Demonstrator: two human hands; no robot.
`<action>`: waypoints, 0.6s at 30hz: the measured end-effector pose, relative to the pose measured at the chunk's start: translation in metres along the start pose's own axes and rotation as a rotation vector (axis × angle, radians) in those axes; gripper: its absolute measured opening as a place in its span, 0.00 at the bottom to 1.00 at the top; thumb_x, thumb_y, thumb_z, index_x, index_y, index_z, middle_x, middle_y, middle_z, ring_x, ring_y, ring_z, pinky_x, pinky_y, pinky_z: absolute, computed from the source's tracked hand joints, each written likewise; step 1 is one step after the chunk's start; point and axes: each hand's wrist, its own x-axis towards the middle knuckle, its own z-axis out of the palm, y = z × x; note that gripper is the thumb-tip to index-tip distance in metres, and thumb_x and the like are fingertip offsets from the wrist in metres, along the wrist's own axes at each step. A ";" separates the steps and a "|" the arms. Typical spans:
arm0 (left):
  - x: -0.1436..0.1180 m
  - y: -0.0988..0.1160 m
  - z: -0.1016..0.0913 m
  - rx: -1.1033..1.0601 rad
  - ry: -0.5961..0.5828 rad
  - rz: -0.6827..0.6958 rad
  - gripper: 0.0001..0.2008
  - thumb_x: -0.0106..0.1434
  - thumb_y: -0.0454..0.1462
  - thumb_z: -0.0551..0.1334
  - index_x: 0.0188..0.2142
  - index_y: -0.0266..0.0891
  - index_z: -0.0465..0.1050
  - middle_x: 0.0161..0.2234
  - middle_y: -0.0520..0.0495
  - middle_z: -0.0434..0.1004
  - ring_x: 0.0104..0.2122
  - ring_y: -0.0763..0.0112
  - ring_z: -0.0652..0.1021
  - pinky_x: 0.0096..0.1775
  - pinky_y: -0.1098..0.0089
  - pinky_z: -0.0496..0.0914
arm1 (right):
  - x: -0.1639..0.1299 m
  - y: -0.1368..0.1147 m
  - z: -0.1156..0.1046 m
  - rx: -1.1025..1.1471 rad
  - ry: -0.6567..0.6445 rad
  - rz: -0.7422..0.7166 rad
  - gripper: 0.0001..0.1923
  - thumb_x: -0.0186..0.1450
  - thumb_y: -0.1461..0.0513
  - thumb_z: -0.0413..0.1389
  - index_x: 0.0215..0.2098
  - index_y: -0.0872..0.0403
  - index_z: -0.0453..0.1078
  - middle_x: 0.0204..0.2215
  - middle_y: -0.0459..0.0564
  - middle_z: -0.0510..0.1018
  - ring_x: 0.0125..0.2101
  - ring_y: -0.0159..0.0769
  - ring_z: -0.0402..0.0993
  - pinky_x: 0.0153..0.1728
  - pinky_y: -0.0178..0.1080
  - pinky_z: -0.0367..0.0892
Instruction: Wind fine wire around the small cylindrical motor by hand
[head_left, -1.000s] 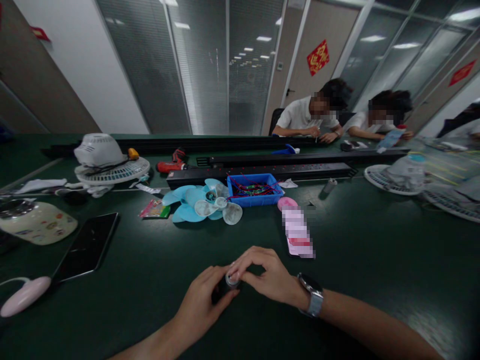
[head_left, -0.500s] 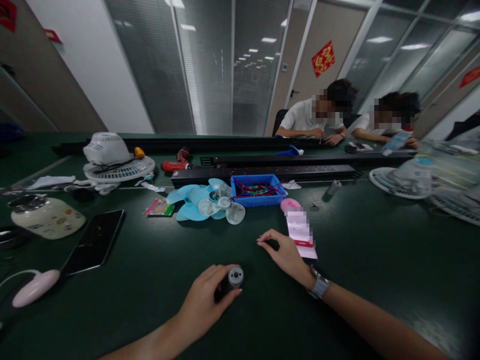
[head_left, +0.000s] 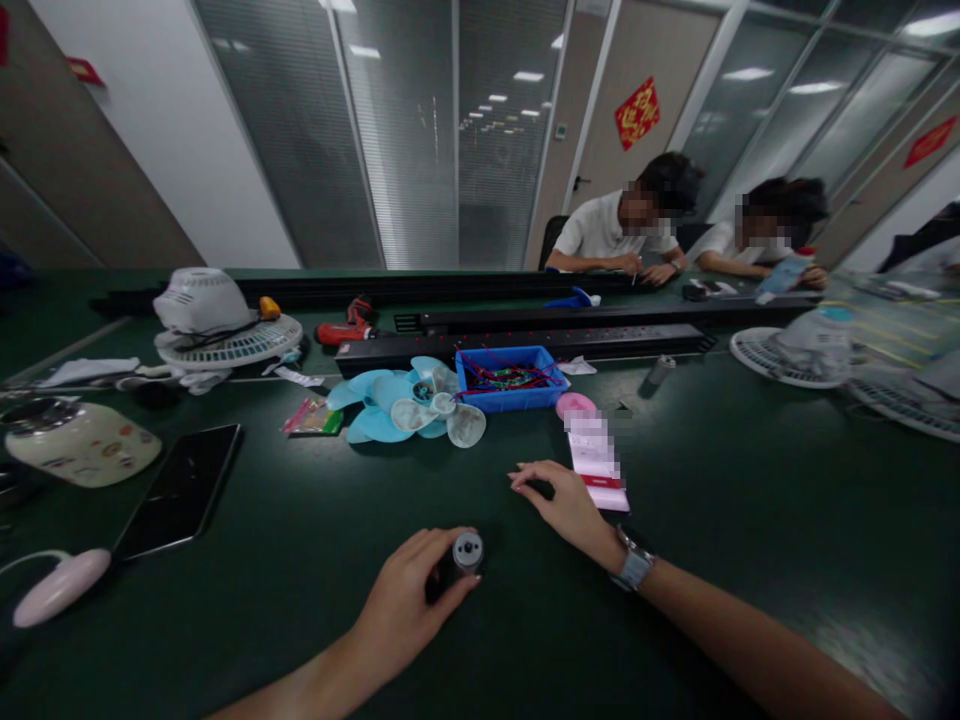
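Observation:
My left hand [head_left: 411,590] is wrapped around a small metal cylinder that looks like a motor [head_left: 469,550]. The motor stands upright at the table, its round end face with a central shaft turned up. To its upper right, my right hand [head_left: 556,500] is held low over the table, wrist watch [head_left: 637,560] showing. Its thumb and fingertips come together in a pinch; whatever lies between them, if anything, is too small to make out. Just behind that hand lies a phone with a lit screen [head_left: 596,460], partly blurred out.
Beyond my hands are blue fan blades [head_left: 386,395], a blue bin of wired parts [head_left: 514,400], a second metal cylinder [head_left: 664,368] and long black bars [head_left: 525,345]. A dark tablet or phone [head_left: 184,490] lies left. Two people [head_left: 611,235] sit across the table.
The whole view has shifted slightly, so things sit a little further left. Both hands keep nearly the same pose, and the motor stays in my left hand.

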 end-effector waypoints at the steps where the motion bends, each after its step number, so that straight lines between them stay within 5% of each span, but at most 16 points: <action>1: 0.000 0.000 0.000 0.002 0.000 0.002 0.16 0.64 0.37 0.66 0.52 0.43 0.73 0.37 0.47 0.79 0.32 0.63 0.77 0.33 0.68 0.72 | 0.000 -0.003 0.000 0.007 0.005 -0.001 0.06 0.64 0.68 0.61 0.35 0.51 0.76 0.39 0.48 0.82 0.45 0.42 0.79 0.49 0.49 0.71; 6: 0.000 -0.003 0.002 -0.016 -0.011 0.013 0.16 0.64 0.36 0.66 0.52 0.43 0.73 0.38 0.47 0.79 0.31 0.64 0.77 0.33 0.68 0.72 | -0.004 -0.041 -0.001 0.079 -0.024 -0.036 0.03 0.65 0.66 0.61 0.36 0.52 0.74 0.39 0.46 0.83 0.43 0.36 0.80 0.47 0.40 0.73; 11: -0.001 -0.006 0.004 -0.059 0.007 0.053 0.12 0.64 0.34 0.66 0.48 0.42 0.73 0.38 0.46 0.78 0.34 0.62 0.77 0.36 0.66 0.72 | -0.013 -0.085 0.005 0.151 -0.206 -0.225 0.05 0.63 0.68 0.63 0.37 0.53 0.76 0.38 0.46 0.83 0.41 0.34 0.80 0.46 0.37 0.72; 18: -0.001 -0.008 0.005 -0.090 0.025 0.072 0.12 0.63 0.32 0.65 0.47 0.43 0.73 0.39 0.46 0.78 0.37 0.61 0.78 0.39 0.65 0.72 | -0.015 -0.084 0.017 0.201 -0.193 -0.249 0.05 0.62 0.69 0.64 0.35 0.53 0.76 0.35 0.46 0.83 0.38 0.33 0.80 0.44 0.36 0.72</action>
